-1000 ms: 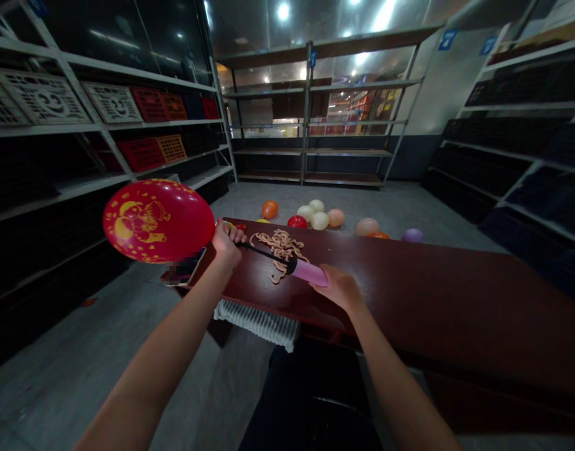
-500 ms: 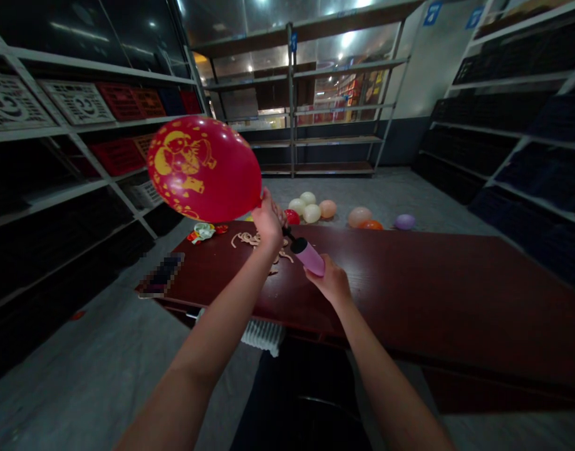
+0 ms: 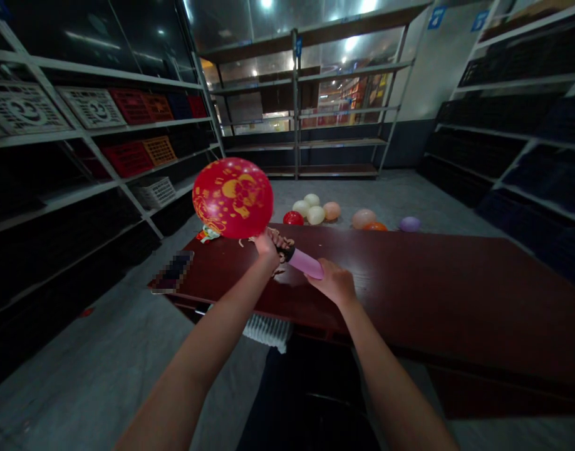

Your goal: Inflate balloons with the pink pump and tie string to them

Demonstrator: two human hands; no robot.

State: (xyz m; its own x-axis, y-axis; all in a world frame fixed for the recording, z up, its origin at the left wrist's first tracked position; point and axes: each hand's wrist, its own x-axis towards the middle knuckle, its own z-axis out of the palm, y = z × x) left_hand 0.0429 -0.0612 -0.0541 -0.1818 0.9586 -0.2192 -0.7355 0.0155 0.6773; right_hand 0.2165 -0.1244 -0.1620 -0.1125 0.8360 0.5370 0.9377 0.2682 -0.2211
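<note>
A red balloon with a yellow print stands up from my left hand, whose fingers are closed round its neck, beside the black end of a pink hand pump. My right hand is wrapped round the rear of the pump's pink body. Behind and below my left hand, beige uninflated balloons lie on the dark red table, partly hidden by the hand. More uninflated balloons, pale and red, lie at the table's far left corner.
A phone-like object, blurred, lies at the table's left edge. Inflated white, peach, red, orange and purple balloons rest on the floor beyond the table. Shelves with crates stand at left, more racks behind and at right.
The red balloon has swung right and down and looks smaller. The black end of the pump is now close against my left hand, with the dark gap between them gone.
</note>
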